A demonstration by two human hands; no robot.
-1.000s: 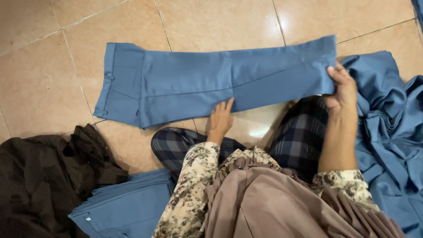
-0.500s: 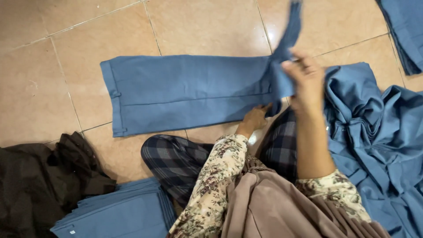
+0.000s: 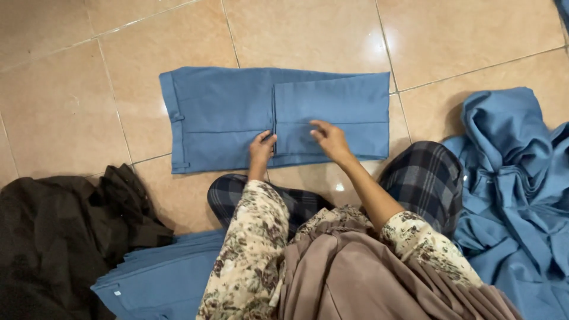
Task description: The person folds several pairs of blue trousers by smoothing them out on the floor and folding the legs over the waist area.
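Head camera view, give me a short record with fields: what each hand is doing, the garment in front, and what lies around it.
left hand: left hand flat on the blue trousers, at the edge of the folded-over leg
right hand: right hand flat on the folded-over part, fingers spread
garment: blue trousers lying flat on the tiled floor, leg end folded back toward the waistband
left side: dark brown cloth in a heap
near left: stack of folded blue garments
right side: loose pile of blue garments
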